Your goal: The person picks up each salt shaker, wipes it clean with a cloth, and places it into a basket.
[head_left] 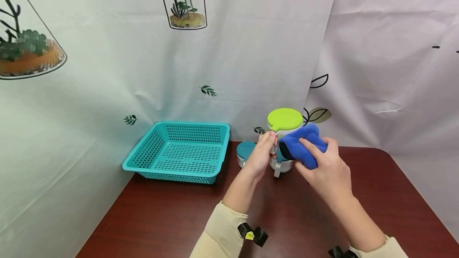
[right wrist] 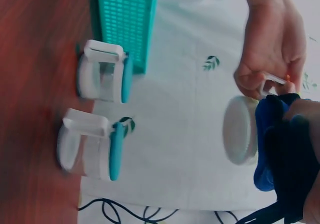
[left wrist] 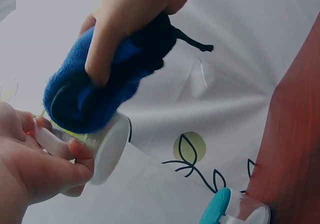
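Observation:
My left hand point(head_left: 263, 150) grips the white handle of a jar with a lime-green lid point(head_left: 285, 119), held up above the table. In the left wrist view, the jar's pale round base point(left wrist: 111, 151) faces outward. A fluffy blue cloth point(head_left: 303, 144) with a dark part is held in my right hand point(head_left: 326, 170), right against the jar and covering part of it. Below them, two smaller clear jars with teal lids, a left jar point(right wrist: 102, 78) and a right jar point(right wrist: 87, 146), stand on the table, their white handles showing in the right wrist view.
A teal perforated basket point(head_left: 175, 177) stands at the back left of the dark red table point(head_left: 287, 218). Behind the table hangs a white curtain point(head_left: 247, 51) printed with plants.

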A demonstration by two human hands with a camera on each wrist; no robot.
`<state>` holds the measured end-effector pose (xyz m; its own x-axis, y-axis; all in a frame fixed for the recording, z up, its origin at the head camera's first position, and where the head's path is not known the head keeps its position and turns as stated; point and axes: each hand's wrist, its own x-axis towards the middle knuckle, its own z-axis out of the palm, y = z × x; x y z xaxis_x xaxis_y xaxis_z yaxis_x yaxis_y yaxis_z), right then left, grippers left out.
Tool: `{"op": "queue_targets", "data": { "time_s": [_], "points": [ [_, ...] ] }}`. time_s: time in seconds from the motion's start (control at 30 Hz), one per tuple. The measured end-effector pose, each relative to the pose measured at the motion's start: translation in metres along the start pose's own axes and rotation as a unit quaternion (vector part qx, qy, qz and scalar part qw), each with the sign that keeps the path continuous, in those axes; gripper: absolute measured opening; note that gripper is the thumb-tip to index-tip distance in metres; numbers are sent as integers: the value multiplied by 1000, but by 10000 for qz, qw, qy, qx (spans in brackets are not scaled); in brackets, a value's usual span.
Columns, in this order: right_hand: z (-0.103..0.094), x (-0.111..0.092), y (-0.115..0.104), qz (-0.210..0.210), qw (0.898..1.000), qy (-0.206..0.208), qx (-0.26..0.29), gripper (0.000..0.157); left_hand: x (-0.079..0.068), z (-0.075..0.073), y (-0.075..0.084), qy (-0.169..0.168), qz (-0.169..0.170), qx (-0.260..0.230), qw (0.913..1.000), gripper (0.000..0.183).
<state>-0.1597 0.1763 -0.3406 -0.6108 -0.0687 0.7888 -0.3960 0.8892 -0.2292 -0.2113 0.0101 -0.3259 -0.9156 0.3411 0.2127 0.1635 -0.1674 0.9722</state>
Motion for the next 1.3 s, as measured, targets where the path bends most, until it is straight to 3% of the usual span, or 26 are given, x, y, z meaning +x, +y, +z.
{"op": "queue_targets", "data": {
  "time_s": [0.13, 0.33, 0.53, 0.77, 1.07, 1.3],
  "points": [
    [7, -7, -1, -45, 9999, 81, -41, 54, -1, -2, 0, 28, -50, 44, 10000, 29],
    [12, -13, -2, -22, 9999, 108, 11, 42, -1, -6, -5, -118, -185, -324, 9992, 29],
    [3, -4, -5, 188, 9971, 699, 243, 33, -2, -8, -10, -490, -237, -688, 9961, 28],
    [6, -6, -10, 446, 9891, 1280, 582, 30, -5, -6, -8, -535, -96, -637, 9965, 27],
    [21, -18, -9, 164, 9929, 1084, 473, 28, -5, -5, -9, -257, -202, -972, 9947, 28],
    [15, -13, -8, 201, 9923, 1067, 601, 29, -6, -6, -12, -259, -232, -930, 9951, 29]
  ]
}}
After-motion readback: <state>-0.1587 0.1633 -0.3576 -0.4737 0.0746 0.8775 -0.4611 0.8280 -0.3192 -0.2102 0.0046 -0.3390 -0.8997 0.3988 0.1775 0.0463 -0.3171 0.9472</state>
